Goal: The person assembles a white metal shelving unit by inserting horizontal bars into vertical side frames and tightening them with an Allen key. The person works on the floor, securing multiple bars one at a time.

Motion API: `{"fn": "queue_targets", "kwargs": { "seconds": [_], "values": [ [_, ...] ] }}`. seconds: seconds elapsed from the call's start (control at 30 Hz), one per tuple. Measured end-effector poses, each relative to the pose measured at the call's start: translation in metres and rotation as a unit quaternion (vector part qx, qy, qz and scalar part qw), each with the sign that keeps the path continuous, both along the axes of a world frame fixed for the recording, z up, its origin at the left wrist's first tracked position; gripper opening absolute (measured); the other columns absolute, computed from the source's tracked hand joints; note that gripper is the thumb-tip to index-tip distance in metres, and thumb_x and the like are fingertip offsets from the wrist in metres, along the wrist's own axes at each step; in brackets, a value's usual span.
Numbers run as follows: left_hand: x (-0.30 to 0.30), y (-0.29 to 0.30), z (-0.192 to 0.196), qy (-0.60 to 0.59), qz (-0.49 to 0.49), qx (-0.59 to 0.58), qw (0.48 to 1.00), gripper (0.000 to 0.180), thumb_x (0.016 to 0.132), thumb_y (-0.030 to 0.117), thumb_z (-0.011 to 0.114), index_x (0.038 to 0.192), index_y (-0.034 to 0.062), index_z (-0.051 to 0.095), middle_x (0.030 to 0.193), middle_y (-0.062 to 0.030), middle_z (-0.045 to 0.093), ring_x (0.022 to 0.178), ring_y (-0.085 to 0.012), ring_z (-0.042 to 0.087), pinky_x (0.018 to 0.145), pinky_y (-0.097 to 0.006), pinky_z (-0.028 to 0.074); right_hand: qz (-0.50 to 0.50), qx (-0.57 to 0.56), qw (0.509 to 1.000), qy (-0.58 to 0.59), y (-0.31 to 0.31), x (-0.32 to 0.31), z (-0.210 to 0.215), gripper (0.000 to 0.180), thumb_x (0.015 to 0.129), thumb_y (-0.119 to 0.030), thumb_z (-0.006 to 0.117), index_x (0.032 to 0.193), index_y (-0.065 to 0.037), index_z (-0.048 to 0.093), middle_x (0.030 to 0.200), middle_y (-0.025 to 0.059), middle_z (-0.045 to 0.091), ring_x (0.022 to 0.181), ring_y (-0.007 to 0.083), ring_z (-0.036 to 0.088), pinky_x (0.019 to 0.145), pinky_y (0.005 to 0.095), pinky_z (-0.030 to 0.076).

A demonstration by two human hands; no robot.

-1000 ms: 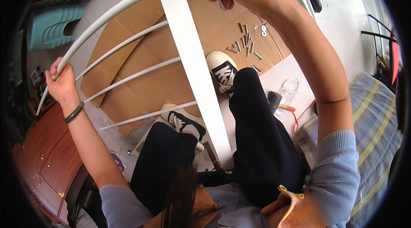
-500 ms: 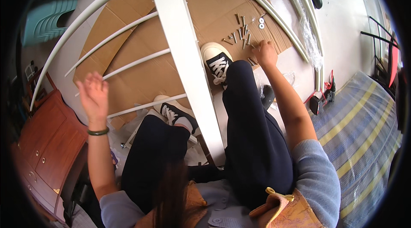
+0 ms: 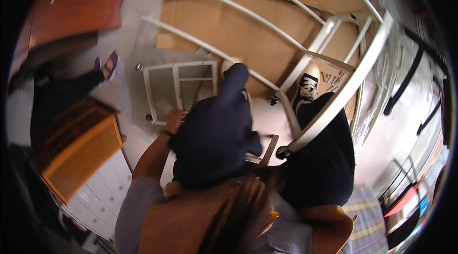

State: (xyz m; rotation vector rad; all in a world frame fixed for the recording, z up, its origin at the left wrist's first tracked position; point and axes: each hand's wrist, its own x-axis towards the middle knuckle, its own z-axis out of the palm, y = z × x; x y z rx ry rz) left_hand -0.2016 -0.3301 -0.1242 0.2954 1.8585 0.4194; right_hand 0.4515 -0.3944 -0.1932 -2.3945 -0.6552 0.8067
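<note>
My left hand (image 3: 174, 120) is low beside my left knee, at the near end of a small white metal frame (image 3: 179, 65) with casters. Blur and the dark trouser leg obscure its fingers, so I cannot tell whether they grip the bar. My right hand is out of sight. A large white metal frame (image 3: 353, 89) with long curved tubes (image 3: 248, 14) stands over my right leg, a black caster (image 3: 283, 152) at its near corner. Beyond that leg, loose screws (image 3: 332, 80) lie on the cardboard, partly behind the frame.
Brown cardboard (image 3: 229, 27) covers the floor ahead. A wooden-topped cabinet with white drawers (image 3: 102, 192) stands at left, and a reddish-brown cabinet (image 3: 78, 3) behind it. Another person's foot (image 3: 110, 64) is at left. A striped plastic-wrapped bundle (image 3: 365, 220) lies at lower right.
The view has swung left. My left hand has dropped from raised and open to beside the small frame. My right hand, earlier at the screws, has left the view. The large frame now appears over my right leg.
</note>
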Motion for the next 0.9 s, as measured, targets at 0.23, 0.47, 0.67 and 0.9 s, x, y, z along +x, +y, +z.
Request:
{"fn": "queue_targets", "kwargs": {
  "seconds": [0.23, 0.47, 0.67, 0.9],
  "values": [
    [0.010, -0.034, -0.059, -0.116, -0.050, 0.026, 0.992, 0.026, 0.083, 0.021, 0.049, 0.062, 0.0084, 0.042, 0.053, -0.0022, 0.038, 0.043, -0.0122, 0.033, 0.040, -0.030, 0.028, -0.112, 0.198, 0.971, -0.069, 0.015, 0.011, 0.179, 0.023, 0.084, -0.023, 0.060, 0.088, 0.000, 0.059, 0.075, 0.0039, 0.059, 0.059, 0.0092, 0.048, 0.051, 0.0213, 0.037],
    [0.091, -0.017, -0.071, -0.130, -0.232, -0.036, 0.963, 0.029, 0.083, 0.031, 0.051, 0.096, 0.0049, 0.053, 0.081, -0.0063, 0.052, 0.071, -0.0152, 0.050, 0.058, -0.032, 0.044, -0.052, 0.379, 0.921, -0.066, 0.079, -0.128, 0.372, 0.015, 0.083, -0.014, 0.059, 0.090, -0.001, 0.056, 0.071, 0.0048, 0.057, 0.041, 0.0002, 0.028, 0.036, 0.0166, 0.016],
    [0.094, -0.072, -0.086, -0.201, -0.254, -0.012, 0.946, 0.035, 0.083, 0.036, 0.049, 0.102, 0.0074, 0.055, 0.088, -0.0079, 0.056, 0.080, -0.0219, 0.051, 0.070, -0.035, 0.044, 0.168, 0.360, 0.877, -0.271, 0.097, -0.166, 0.361, 0.019, 0.081, -0.009, 0.061, 0.095, 0.004, 0.059, 0.084, 0.0074, 0.061, 0.075, 0.0115, 0.058, 0.065, 0.0199, 0.046],
    [-0.016, -0.230, -0.132, -0.019, -0.545, -0.146, 0.825, 0.059, 0.074, 0.044, 0.054, 0.105, -0.0050, 0.056, 0.109, -0.0238, 0.055, 0.104, -0.0318, 0.053, 0.087, -0.036, 0.041, 0.170, 0.336, 0.901, -0.214, 0.112, -0.180, 0.357, 0.022, 0.082, -0.019, 0.062, 0.093, 0.001, 0.062, 0.079, 0.0047, 0.062, 0.056, 0.0021, 0.045, 0.043, 0.0158, 0.023]
  ]
}}
